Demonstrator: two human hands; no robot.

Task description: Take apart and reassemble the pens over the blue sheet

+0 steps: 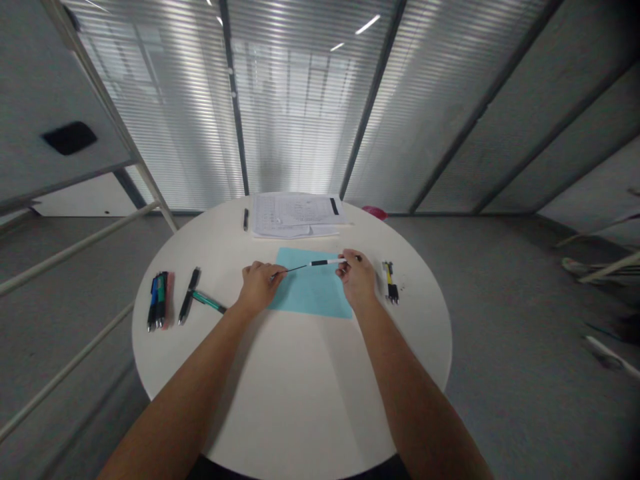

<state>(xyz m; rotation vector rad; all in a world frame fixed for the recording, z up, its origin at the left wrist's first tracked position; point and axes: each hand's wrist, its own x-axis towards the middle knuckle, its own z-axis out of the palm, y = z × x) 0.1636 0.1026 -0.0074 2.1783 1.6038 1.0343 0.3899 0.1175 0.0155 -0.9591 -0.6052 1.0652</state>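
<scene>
- several pens (159, 301) bunched side by side on the left of a round white table (300, 407), a pink block (169, 300) touching them, no labels readable
- just right of them, a black pen (189, 295) and a green-and-black pen (209, 301)
- left hand (260, 287) closed, pinching a thin dark refill (296, 269) over a light blue sheet (310, 287)
- right hand (357, 279) closed, pinching a black-and-white pen barrel (325, 263), the refill running out of it
- beyond it, yellow-and-black pens (391, 282) lying together
- across the far edge, a lone dark pen (245, 219), printed papers (295, 215) with writing too small to read, and a red object (374, 213) past the rim
</scene>
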